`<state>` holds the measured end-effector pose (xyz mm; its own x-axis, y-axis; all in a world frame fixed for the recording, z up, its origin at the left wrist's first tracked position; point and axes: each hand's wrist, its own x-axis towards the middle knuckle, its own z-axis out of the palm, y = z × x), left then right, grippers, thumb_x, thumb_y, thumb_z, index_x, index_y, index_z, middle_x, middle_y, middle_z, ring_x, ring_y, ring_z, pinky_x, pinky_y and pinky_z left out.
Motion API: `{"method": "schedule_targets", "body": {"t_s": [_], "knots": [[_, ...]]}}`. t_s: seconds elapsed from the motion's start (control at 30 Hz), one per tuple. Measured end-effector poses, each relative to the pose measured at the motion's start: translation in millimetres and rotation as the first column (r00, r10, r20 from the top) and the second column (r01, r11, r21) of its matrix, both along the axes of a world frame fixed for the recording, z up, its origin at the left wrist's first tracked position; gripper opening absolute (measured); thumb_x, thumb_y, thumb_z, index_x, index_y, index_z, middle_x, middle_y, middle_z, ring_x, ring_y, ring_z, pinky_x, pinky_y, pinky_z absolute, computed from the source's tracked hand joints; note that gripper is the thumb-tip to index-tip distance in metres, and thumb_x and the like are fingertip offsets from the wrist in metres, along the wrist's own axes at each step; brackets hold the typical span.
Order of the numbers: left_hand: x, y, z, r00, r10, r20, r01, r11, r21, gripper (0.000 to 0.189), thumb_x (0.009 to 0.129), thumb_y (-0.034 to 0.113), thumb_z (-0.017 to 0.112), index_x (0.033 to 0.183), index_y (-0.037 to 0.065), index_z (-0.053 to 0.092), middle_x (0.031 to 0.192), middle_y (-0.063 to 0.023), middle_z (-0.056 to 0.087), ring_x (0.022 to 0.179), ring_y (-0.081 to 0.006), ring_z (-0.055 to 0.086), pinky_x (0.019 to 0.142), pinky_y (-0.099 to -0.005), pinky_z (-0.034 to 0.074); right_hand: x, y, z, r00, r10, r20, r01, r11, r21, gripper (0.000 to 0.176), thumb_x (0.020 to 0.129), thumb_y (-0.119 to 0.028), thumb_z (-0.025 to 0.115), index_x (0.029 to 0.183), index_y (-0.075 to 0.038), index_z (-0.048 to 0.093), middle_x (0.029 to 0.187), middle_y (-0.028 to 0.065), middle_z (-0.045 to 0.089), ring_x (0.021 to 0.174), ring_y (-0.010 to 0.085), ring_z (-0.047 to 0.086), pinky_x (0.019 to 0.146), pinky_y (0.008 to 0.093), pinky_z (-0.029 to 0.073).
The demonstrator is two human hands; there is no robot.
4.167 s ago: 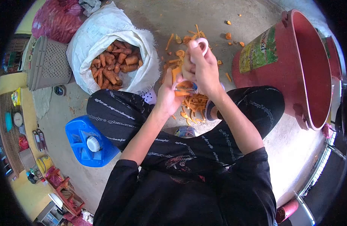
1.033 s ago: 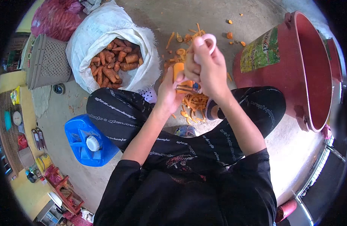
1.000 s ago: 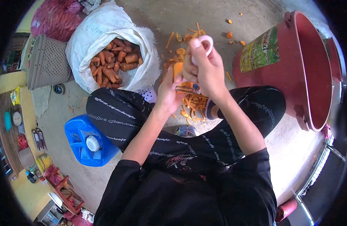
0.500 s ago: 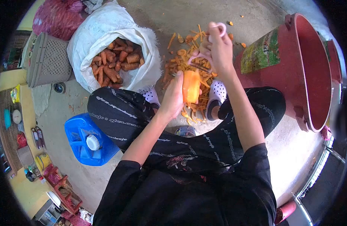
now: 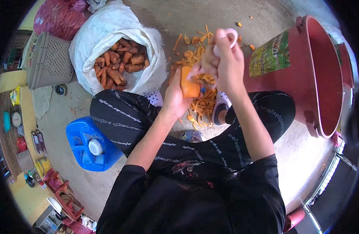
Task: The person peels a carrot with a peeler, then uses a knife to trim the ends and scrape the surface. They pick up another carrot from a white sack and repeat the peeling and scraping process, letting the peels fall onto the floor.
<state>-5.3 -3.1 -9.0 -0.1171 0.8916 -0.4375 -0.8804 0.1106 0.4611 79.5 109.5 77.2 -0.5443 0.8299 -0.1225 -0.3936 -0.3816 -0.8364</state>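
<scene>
My left hand (image 5: 175, 95) is closed around a thick peeled orange carrot (image 5: 190, 84), with part of its smooth side showing. In my right hand (image 5: 229, 64) is a pink peeler (image 5: 233, 36), its ring-shaped handle end sticking up past the thumb. The peeler's head is smeared by motion and lies at the carrot's upper right side; whether the blade touches cannot be made out. A small blue thing (image 5: 202, 89) shows beside the carrot, too little of it to name. Below both hands, orange peelings (image 5: 204, 105) are heaped on the floor between my feet.
A white sack (image 5: 97, 39) of unpeeled carrots (image 5: 117, 72) stands open at left. A large red bin (image 5: 300, 78) is at right. Near my knee sits a blue jerrycan (image 5: 84, 144). A grey perforated basket (image 5: 52, 60) and a pink mesh sack (image 5: 58, 19) are further left.
The carrot has tilted and shifted slightly left in my left hand. My right hand has moved a little down and right, bringing the peeler's head close to the carrot.
</scene>
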Motion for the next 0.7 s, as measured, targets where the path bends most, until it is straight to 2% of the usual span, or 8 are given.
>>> {"method": "schedule_targets", "body": {"t_s": [0.03,0.13,0.27,0.4,0.47,0.57,0.67,0.7], "knots": [[-1,0,1,1.0,-0.008,-0.022,0.008,1.0,0.0,0.034,0.094,0.041,0.043,0.111,0.013,0.05,0.095,-0.0042,0.058,0.087,-0.0175,0.058,0.072,-0.0363,0.048,2,-9,5,0.997,0.072,-0.039,-0.075,0.994,-0.079,0.03,0.093,-0.034,0.052,0.084,-0.008,0.043,0.054,-0.0007,0.038,0.042,0.006,0.035,0.037,0.0218,0.027],[3,-1,-2,1.0,0.027,-0.016,-0.027,0.999,0.028,0.033,0.092,0.04,0.046,0.112,0.014,0.05,0.1,-0.0031,0.058,0.091,-0.016,0.057,0.072,-0.0356,0.048,1,-21,-4,0.988,0.148,-0.032,-0.15,0.986,-0.067,0.029,0.094,-0.031,0.052,0.082,-0.006,0.043,0.055,-0.0013,0.039,0.042,0.0057,0.034,0.037,0.0225,0.027],[8,0,4,1.0,-0.007,-0.03,0.008,0.999,0.035,0.032,0.092,0.038,0.048,0.113,0.015,0.05,0.103,-0.002,0.057,0.096,-0.0151,0.055,0.073,-0.0363,0.048,2,-13,-12,0.996,0.084,0.008,-0.083,0.993,-0.083,0.029,0.094,-0.03,0.052,0.082,-0.006,0.043,0.056,-0.0016,0.039,0.043,0.0051,0.033,0.038,0.0221,0.026],[7,3,10,0.995,-0.024,-0.093,0.026,0.999,0.02,0.039,0.093,0.044,0.042,0.112,0.011,0.05,0.098,-0.0038,0.057,0.088,-0.016,0.057,0.068,-0.0355,0.049,-4,4,-23,0.999,0.039,0.013,-0.038,0.994,-0.103,0.027,0.094,-0.029,0.052,0.081,-0.007,0.043,0.057,-0.001,0.039,0.043,0.0057,0.034,0.037,0.0222,0.026],[8,-2,3,0.987,-0.055,-0.153,0.051,0.998,-0.029,0.049,0.096,0.051,0.033,0.109,0.007,0.051,0.094,-0.0059,0.057,0.084,-0.0164,0.057,0.066,-0.0335,0.05,-7,19,-21,0.988,-0.127,0.091,0.132,0.99,-0.044,0.027,0.093,-0.03,0.051,0.084,-0.006,0.042,0.057,-0.0006,0.039,0.043,0.007,0.04,0.039,0.0244,0.041],[15,-6,16,0.979,-0.172,-0.107,0.174,0.985,0.012,0.054,0.095,0.052,0.032,0.109,0.004,0.05,0.092,-0.0085,0.057,0.08,-0.0185,0.059,0.061,-0.0334,0.051,-2,68,-72,0.984,-0.096,0.152,0.065,0.979,0.193,0.028,0.093,-0.03,0.051,0.086,-0.005,0.043,0.058,0.0021,0.043,0.043,0.0104,0.045,0.044,0.0304,0.048],[12,-3,14,0.989,-0.105,0.102,0.104,0.994,0.023,0.054,0.094,0.053,0.035,0.108,0.003,0.05,0.09,-0.0095,0.057,0.076,-0.0201,0.06,0.062,-0.0353,0.053,-1,69,-89,0.829,-0.167,0.534,-0.072,0.915,0.397,0.03,0.092,-0.03,0.052,0.088,-0.002,0.043,0.058,0.0041,0.046,0.046,0.0104,0.051,0.049,0.0315,0.049],[9,-4,12,0.992,-0.101,0.08,0.102,0.995,-0.009,0.054,0.092,0.055,0.039,0.105,0.005,0.052,0.092,-0.0084,0.058,0.078,-0.0192,0.058,0.063,-0.0347,0.05,-3,65,-94,0.669,-0.449,0.592,-0.13,0.714,0.688,0.034,0.092,-0.031,0.053,0.09,0.001,0.043,0.059,0.0045,0.049,0.048,0.0107,0.054,0.051,0.0312,0.048]]}}
